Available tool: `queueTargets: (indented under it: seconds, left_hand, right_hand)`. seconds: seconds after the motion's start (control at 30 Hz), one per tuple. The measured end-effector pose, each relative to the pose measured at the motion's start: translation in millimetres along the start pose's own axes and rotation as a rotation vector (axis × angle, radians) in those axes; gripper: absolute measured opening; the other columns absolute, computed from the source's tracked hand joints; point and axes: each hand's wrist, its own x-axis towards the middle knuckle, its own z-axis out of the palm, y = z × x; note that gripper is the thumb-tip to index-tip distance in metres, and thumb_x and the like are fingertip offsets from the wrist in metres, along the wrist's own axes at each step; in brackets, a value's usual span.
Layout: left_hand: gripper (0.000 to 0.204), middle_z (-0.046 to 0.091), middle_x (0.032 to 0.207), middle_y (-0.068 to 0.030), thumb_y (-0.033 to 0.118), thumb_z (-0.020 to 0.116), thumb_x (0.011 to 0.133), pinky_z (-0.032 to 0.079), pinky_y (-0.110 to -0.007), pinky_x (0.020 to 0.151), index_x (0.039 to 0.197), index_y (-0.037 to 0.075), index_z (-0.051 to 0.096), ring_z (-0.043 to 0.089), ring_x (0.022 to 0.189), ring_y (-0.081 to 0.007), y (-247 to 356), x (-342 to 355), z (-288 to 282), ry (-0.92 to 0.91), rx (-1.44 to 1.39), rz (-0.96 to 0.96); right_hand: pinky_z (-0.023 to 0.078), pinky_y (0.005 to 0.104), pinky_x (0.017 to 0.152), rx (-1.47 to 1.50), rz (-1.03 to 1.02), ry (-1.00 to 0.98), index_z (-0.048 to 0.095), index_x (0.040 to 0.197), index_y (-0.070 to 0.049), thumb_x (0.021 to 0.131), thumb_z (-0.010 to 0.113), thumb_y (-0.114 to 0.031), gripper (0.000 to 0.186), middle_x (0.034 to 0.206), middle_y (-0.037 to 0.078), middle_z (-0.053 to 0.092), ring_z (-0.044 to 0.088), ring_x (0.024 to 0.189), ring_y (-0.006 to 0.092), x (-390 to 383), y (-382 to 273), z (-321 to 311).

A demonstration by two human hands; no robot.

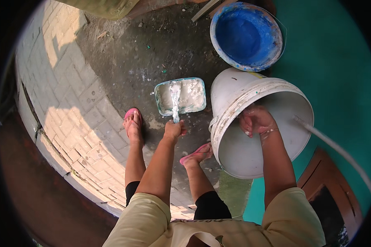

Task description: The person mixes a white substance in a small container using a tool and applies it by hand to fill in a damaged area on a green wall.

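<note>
My left hand (175, 130) is closed round the handle of a paste-coated tool (175, 101), whose blade or brush end I cannot make out. Its far end lies in a shallow rectangular tray (157, 99) with a teal rim, which holds thick white paste. My right hand (257, 120) is at the mouth of a large white bucket (231, 92), its fingers curled inward. White smears show on those fingertips; whether they pinch anything is hidden. A pale ribbed hose (342, 149) runs over the bucket's right rim into it.
Behind the white bucket stands a blue-stained bucket (243, 35) with a wire handle. A teal wall (334, 74) rises on the right, near a brown wooden piece (338, 185). Dark stained ground (123, 53) borders pale paving bricks (86, 99). My feet in pink flip-flops flank the tray's near side.
</note>
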Motion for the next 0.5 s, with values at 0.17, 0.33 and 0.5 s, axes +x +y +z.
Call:
queueTargets:
  seconds: [0.17,0.33,0.5]
  left_hand:
    - [0.025,0.059,0.076,-0.0131,0.020,0.056,0.095,0.057,-0.041,0.056,0.102,-0.003,0.052,0.060,0.059,-0.0216,54.6,-26.0,17.4,-0.158,-0.248,-0.016]
    - [0.019,0.057,0.081,-0.0117,0.013,0.047,0.098,0.053,-0.041,0.050,0.109,-0.003,0.047,0.056,0.059,-0.0220,77.4,-0.2,33.3,-0.200,-0.409,0.102]
    - [0.014,0.053,0.074,-0.0083,0.010,0.048,0.097,0.047,-0.036,0.048,0.099,-0.003,0.054,0.048,0.053,-0.0179,78.8,-1.8,-0.2,-0.323,-0.568,-0.156]
  right_hand:
    - [0.055,0.0434,0.056,0.147,-0.056,0.045,0.064,0.076,0.003,0.097,0.049,-0.027,0.039,0.071,0.021,0.063,0.064,0.065,0.0336,-36.2,4.4,99.8]
    - [0.057,0.0427,0.076,0.120,-0.103,0.109,0.065,0.092,0.010,0.098,0.048,-0.021,0.036,0.091,0.026,0.066,0.068,0.085,0.0360,-30.2,7.3,175.0]
    - [0.052,0.0365,0.090,-0.189,-0.355,0.540,0.063,0.108,0.010,0.098,0.049,-0.013,0.029,0.108,0.023,0.066,0.065,0.102,0.0300,21.8,58.3,223.7]
